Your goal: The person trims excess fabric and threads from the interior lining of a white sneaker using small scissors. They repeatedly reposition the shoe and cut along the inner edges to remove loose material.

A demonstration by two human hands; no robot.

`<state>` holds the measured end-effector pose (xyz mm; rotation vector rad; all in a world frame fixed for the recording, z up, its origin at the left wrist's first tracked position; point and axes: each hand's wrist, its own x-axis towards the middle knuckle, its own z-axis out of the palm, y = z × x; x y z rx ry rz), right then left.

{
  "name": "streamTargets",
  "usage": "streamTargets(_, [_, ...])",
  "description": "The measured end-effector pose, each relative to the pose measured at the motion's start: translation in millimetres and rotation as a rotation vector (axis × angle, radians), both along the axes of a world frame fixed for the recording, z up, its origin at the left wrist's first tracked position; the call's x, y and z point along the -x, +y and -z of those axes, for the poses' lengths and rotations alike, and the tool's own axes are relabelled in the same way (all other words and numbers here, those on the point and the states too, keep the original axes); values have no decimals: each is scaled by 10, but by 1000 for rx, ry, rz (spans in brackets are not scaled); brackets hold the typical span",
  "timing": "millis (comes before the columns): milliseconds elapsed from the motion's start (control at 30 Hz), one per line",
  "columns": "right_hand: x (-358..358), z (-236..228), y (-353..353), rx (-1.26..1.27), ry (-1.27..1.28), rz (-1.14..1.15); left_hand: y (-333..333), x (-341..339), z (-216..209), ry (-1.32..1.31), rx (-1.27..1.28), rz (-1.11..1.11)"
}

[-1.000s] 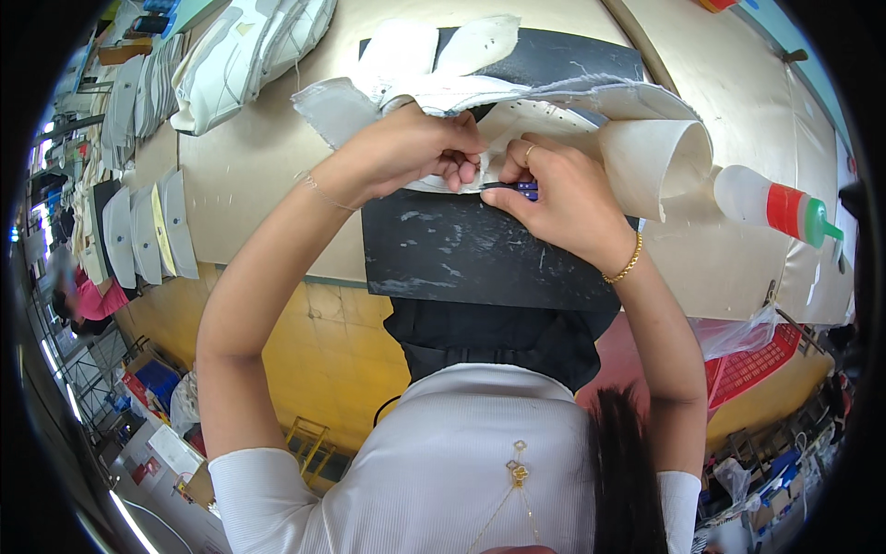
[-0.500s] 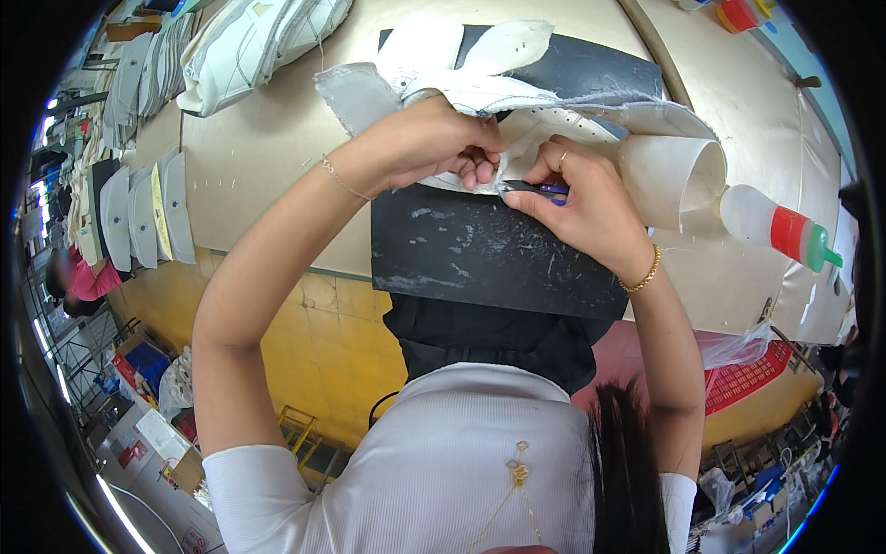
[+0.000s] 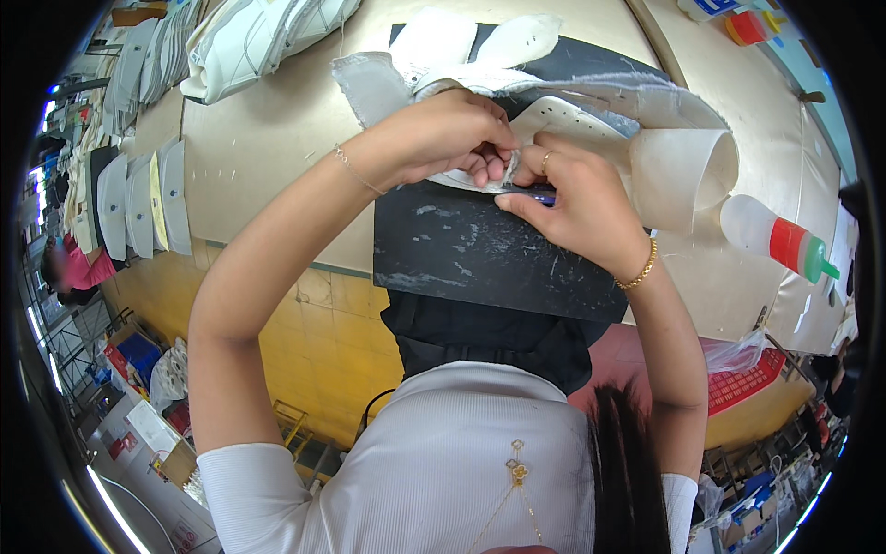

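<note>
My left hand (image 3: 461, 138) pinches the frayed edge of a white stitched fabric piece (image 3: 554, 118), which has a row of small dark holes and looks like a shoe upper. In my right hand (image 3: 591, 198) is a pair of small snips (image 3: 543, 198) with a purple handle, its blades mostly hidden under my fingers. The snips lie along the near edge of the fabric, close to my left fingertips. A short frayed white strip (image 3: 511, 166) shows between my two hands. Beneath the work lies a scuffed black board (image 3: 489, 249).
On the right stand a curled beige sheet (image 3: 678, 175) and a tipped squeeze bottle (image 3: 780, 238) with a red band and green cap. Stacked white pieces (image 3: 263, 46) lie at the far left, with grey cut pieces (image 3: 138, 208) nearer. Another bottle (image 3: 752, 28) is at the far right.
My right hand has turned slightly, and less of the snips' blades shows. The frayed strip now stands out between my hands. The view has shifted a little.
</note>
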<state>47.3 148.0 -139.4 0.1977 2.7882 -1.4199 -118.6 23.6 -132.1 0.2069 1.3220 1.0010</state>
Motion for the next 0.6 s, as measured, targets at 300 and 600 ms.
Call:
streamTargets(300, [-24,227,116,647,75,277,-2,-59,-69,19,36,-68])
streamTargets(600, [-221,161,170,482,-17,347,4,-245,-153,436,53,59])
